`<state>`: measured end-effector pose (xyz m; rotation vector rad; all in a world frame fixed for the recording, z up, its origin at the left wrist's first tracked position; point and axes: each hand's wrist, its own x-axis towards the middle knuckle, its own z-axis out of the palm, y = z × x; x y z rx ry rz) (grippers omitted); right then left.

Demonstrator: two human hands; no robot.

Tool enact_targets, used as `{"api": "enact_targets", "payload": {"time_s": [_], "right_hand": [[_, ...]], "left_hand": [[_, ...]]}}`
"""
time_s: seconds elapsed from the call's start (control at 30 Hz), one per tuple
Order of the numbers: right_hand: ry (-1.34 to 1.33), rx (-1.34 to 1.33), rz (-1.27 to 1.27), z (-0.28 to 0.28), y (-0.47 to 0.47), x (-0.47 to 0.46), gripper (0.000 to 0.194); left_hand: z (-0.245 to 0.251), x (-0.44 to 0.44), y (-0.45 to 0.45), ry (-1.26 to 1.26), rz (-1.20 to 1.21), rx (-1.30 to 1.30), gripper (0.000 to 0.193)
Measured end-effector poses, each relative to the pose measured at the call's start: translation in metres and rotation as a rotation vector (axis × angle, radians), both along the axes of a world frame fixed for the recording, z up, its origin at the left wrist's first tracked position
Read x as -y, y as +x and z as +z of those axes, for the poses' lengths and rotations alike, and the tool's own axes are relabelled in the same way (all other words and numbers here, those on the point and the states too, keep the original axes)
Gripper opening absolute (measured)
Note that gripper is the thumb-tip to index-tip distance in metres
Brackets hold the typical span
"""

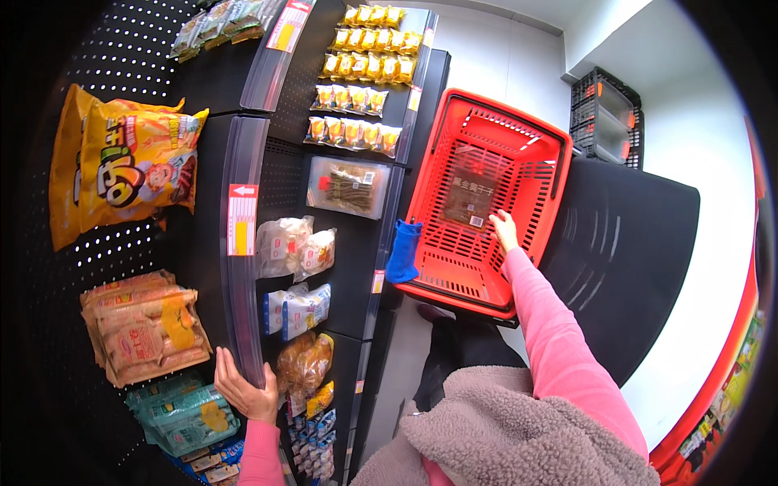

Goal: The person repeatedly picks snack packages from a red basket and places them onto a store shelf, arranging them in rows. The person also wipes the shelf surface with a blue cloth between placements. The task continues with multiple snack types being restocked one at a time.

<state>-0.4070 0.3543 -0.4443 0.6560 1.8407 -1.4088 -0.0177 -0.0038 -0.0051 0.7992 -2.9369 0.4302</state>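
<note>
My left hand (248, 389) is on the front edge of a black shelf, at the end of its clear plastic price strip (243, 316). Its fingers lie over the top and the thumb is on the other side. Beside it are teal snack packs (188, 419). My right hand (503, 231) reaches into a red plastic shopping basket (535, 115), at the lower right corner of a dark flat food package (465, 188) that bears writing. Whether the fingers grip that corner is unclear. A blue cloth (403, 252) hangs over the basket's left rim.
Yellow snack bags (130, 164) and orange-brown packs (146, 328) stand at left. Lower shelves carry small yellow packs (368, 67), a flat package (347, 187) and bagged bread (307, 358). A black surface (632, 243) and black crates (605, 121) are at right.
</note>
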Motion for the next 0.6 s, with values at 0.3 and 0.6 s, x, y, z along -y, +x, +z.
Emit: {"api": "enact_targets", "payload": {"time_s": [0.3,0.6], "right_hand": [[0.066,0.042,-0.086,-0.057,-0.019,0.009,0.071],[0.057,0.074,-0.148,-0.087,-0.018,0.008,0.063]], "left_hand": [[0.003,0.0,0.004,0.038,0.066,0.072,0.083],[0.002,0.001,0.006,0.031,0.06,0.083,0.082]]}}
